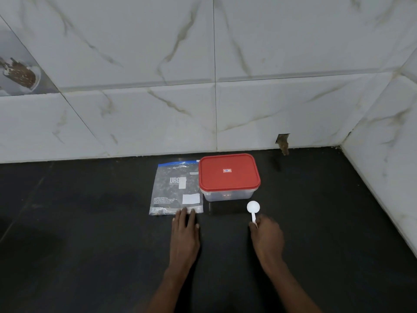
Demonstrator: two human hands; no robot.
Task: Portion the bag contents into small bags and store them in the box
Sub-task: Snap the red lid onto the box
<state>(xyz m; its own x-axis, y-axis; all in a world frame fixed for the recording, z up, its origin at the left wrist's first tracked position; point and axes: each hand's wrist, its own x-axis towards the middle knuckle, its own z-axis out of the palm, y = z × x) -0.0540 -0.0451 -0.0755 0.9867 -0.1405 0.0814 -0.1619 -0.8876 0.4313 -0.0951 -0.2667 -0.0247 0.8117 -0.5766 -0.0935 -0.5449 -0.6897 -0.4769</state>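
Observation:
A clear zip bag (174, 188) with a blue seal strip and white printing lies flat on the black counter, holding dark contents. Right beside it stands a clear plastic box (229, 195) with its red lid (229, 171) on. A white plastic scoop (253, 208) lies in front of the box's right corner. My left hand (185, 229) lies flat, its straight fingertips touching the bag's near edge. My right hand (267, 236) pinches the end of the scoop's handle.
The black counter (90, 222) runs back to a white marble-tiled wall (158, 109), which turns a corner at the right (383, 166). A small broken hole (283, 143) shows in the tile behind the box.

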